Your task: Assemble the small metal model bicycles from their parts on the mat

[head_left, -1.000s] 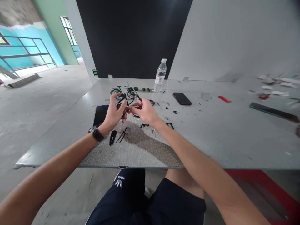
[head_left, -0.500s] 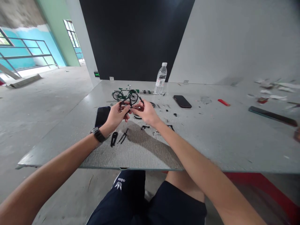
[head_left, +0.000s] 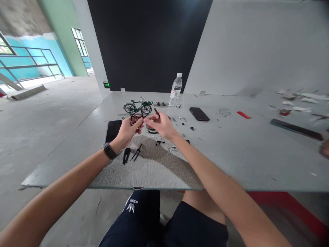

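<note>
My left hand [head_left: 128, 131] is closed round a small dark bicycle frame [head_left: 135, 119], held above the grey mat [head_left: 151, 164]. My right hand [head_left: 161, 126] pinches a thin black screwdriver [head_left: 155, 110] and meets the left hand at the frame. A finished green model bicycle [head_left: 137, 107] stands just beyond both hands. On the mat below lie a black fork [head_left: 136, 153], a black mudguard piece [head_left: 125, 155], a small black bracket [head_left: 159, 142] and a black tyre [head_left: 152, 130].
A dark phone [head_left: 112, 130] lies left of the mat and another phone [head_left: 199, 114] to the right. A water bottle [head_left: 175, 90] stands at the back. A red lighter [head_left: 243, 115], a long dark bar [head_left: 296, 129] and scraps lie far right. Small screws are scattered near the mat.
Both hands have drawn closer together and the left fingers have closed further on the frame. The view has tilted slightly, so everything sits a little lower.
</note>
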Action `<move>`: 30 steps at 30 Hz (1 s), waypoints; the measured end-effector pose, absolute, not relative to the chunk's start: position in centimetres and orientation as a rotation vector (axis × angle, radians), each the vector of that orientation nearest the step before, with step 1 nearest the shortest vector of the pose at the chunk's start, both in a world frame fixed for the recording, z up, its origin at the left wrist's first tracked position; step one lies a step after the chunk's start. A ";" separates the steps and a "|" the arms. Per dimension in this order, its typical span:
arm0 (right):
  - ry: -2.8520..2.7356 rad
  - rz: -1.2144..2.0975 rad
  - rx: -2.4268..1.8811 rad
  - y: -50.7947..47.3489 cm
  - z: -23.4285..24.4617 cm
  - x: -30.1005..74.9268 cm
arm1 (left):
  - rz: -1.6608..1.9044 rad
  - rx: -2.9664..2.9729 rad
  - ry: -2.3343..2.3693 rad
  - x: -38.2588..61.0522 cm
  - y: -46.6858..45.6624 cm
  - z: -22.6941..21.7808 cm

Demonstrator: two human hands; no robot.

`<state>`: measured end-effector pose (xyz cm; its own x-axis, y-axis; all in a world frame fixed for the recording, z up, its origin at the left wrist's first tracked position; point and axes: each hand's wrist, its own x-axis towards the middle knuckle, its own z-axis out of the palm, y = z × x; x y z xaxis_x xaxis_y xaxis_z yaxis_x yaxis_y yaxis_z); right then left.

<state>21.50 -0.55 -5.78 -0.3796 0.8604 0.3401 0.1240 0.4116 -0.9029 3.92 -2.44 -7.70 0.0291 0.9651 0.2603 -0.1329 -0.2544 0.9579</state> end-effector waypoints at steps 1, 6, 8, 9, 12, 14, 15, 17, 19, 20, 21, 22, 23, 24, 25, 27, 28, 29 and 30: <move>-1.771 1.020 -0.864 -0.4 -5.5 21.8 | 1.417 1.291 0.944 3.9 -2.5 -7.6; -1.603 0.669 -0.910 1.7 -4.7 24.7 | 1.418 1.209 0.973 3.9 -2.6 -7.2; -1.546 0.576 -0.906 2.8 -4.8 25.9 | 1.445 1.194 0.981 3.9 -2.6 -7.1; -1.527 0.556 -0.898 3.4 -4.8 26.4 | 1.461 1.188 0.989 3.8 -2.6 -7.0; -1.530 0.597 -0.893 4.5 -5.1 27.3 | 1.497 1.166 1.025 3.8 -2.5 -7.0; -1.562 0.577 -0.969 4.8 -4.9 27.8 | 1.496 1.156 1.053 3.8 -2.5 -6.9; -1.599 0.532 -1.041 4.7 -4.7 28.1 | 1.491 1.157 1.062 3.8 -2.6 -6.9; -1.739 0.394 -1.226 4.2 -4.0 28.8 | 1.478 1.176 1.074 3.8 -2.6 -6.9; -1.988 0.364 -1.373 3.6 -3.0 29.7 | 1.469 1.209 1.085 3.9 -2.7 -7.0; -2.142 0.402 -1.422 3.2 -2.6 30.1 | 1.465 1.228 1.090 3.9 -2.7 -7.0; -2.273 0.444 -1.496 3.0 -2.2 30.5 | 1.463 1.244 1.095 3.9 -2.7 -7.1; -2.378 0.487 -1.587 2.8 -1.9 30.7 | 1.460 1.258 1.096 3.9 -2.7 -7.2; -2.449 0.518 -1.681 2.8 -1.7 30.9 | 1.458 1.270 1.094 3.9 -2.6 -7.3; -2.493 0.544 -1.769 2.8 -1.7 31.0 | 1.457 1.283 1.090 3.9 -2.5 -7.4; -2.517 0.564 -1.837 2.9 -1.8 31.1 | 1.456 1.296 1.085 3.9 -2.5 -7.5; -2.540 0.589 -1.888 3.3 -2.3 30.9 | 1.458 1.322 1.077 3.8 -2.3 -7.8; -2.550 0.593 -1.886 3.5 -2.6 30.8 | 1.458 1.333 1.076 3.8 -2.3 -7.8; -2.556 0.589 -1.884 3.6 -2.9 30.7 | 1.457 1.342 1.076 3.8 -2.2 -7.9; -2.560 0.583 -1.884 3.7 -3.2 30.6 | 1.452 1.348 1.077 3.7 -2.2 -7.9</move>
<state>30.59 3.75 -3.18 -0.3172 0.9058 -0.2809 0.9381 0.2564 -0.2327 3.74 -2.22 -7.89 -0.0488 0.9649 0.2581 -0.0325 -0.2598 0.9651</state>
